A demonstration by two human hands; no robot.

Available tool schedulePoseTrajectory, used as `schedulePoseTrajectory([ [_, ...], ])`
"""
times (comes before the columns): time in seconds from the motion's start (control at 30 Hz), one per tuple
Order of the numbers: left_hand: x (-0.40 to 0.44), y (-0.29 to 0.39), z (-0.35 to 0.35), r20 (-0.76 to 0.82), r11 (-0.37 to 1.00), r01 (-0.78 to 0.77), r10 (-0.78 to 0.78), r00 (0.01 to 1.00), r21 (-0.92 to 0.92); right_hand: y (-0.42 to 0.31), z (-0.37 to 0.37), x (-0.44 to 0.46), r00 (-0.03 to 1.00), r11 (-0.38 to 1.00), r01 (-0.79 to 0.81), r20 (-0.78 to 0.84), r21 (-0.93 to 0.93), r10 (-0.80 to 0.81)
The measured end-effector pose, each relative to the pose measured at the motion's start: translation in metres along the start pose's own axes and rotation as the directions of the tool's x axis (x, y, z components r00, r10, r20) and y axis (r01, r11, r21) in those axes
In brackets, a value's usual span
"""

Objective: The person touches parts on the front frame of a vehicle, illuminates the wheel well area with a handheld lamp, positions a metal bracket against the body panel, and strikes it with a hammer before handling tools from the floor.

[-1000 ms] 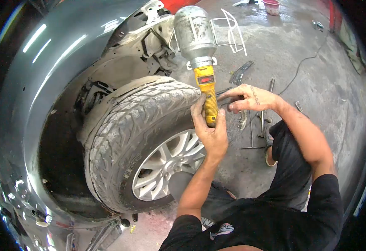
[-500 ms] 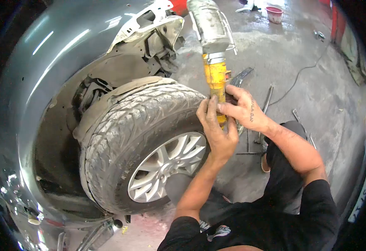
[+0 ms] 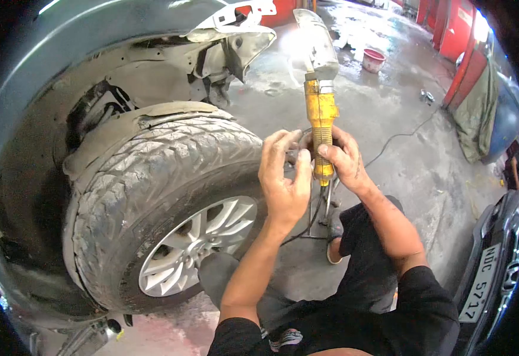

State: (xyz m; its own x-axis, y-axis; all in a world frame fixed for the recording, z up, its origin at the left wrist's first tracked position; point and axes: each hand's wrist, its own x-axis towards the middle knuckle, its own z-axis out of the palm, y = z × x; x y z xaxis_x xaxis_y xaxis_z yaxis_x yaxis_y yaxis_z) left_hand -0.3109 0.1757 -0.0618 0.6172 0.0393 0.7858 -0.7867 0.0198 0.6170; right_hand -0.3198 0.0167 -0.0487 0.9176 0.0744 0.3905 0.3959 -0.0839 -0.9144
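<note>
Yellow-handled work lamp with a silvery metal reflector [image 3: 321,110]: held in mid-air, near upright, its head at twelve o'clock above the ribbed handle.
Right grip [image 3: 345,163]: thumb folded across the yellow handle, fingers wrapped behind it; it seems to bear the lamp.
Left grip [image 3: 284,181]: loosely curled, thumb apart, just beside the handle at nine o'clock; whether a fingertip touches it, I cannot tell.
Lamp so far: up in hand and, judging by the white glare beside the reflector, lit.
Lamp support: neither hung nor set down.
Wheel: grey-dusted black rubber tyre [image 3: 152,172] at nine o'clock, around a silver multi-spoke metal wheel [image 3: 197,244] at eight, sitting in its arch.
Bodywork: dark, glossy curved fender [image 3: 93,62] at ten; pale, bare metal bracket [image 3: 235,18] at eleven. Front trim looks to be off there, not refitted.
Floor: pinkish-red round plastic bucket [image 3: 373,60] at one; thin dark cord [image 3: 400,136] between two and three.
Beyond: draped olive cloth [image 3: 477,113] towards three; white rectangular number plate [image 3: 480,283] at four.
In the way: black flexible cable [image 3: 323,192] below the handle at six could snag near the legs; the tyre crowds the left side.
</note>
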Motion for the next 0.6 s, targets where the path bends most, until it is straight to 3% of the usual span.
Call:
schedulePoseTrajectory([
  [0.13,0.01,-0.006,-0.011,-0.024,0.995,0.104,-0.104,0.994,-0.006,0.0,0.004,0.006,1.0,0.986,-0.016,-0.021,0.165,0.02],
  [0.2,0.014,-0.009,-0.013,-0.059,0.946,0.275,-0.288,0.956,-0.174,-0.001,0.003,0.009,0.999,0.987,0.013,-0.036,0.161,-0.008],
  [0.23,0.021,-0.012,-0.015,-0.06,0.96,0.247,-0.257,0.965,-0.13,-0.001,0.001,0.009,0.999,0.991,0.006,-0.037,0.135,-0.001],
  [0.27,0.027,-0.011,-0.013,-0.082,0.935,0.269,-0.294,0.952,-0.231,-0.001,-0.001,0.008,0.999,0.994,-0.006,-0.038,0.111,0.01],
  [0.37,0.062,-0.023,-0.007,-0.087,0.935,0.267,-0.294,0.952,-0.231,-0.005,-0.004,0.008,0.999,0.995,0.038,-0.028,0.089,-0.036],
  [0.5,0.133,-0.047,0.016,-0.074,0.962,0.165,-0.185,0.98,-0.218,-0.015,-0.016,0.002,0.999,0.989,0.01,-0.033,0.149,-0.006],
  [0.6,0.188,-0.06,0.032,-0.066,0.965,0.085,-0.104,0.992,-0.249,-0.008,-0.024,0.001,0.995,0.995,0.043,-0.092,0.096,-0.034],
])
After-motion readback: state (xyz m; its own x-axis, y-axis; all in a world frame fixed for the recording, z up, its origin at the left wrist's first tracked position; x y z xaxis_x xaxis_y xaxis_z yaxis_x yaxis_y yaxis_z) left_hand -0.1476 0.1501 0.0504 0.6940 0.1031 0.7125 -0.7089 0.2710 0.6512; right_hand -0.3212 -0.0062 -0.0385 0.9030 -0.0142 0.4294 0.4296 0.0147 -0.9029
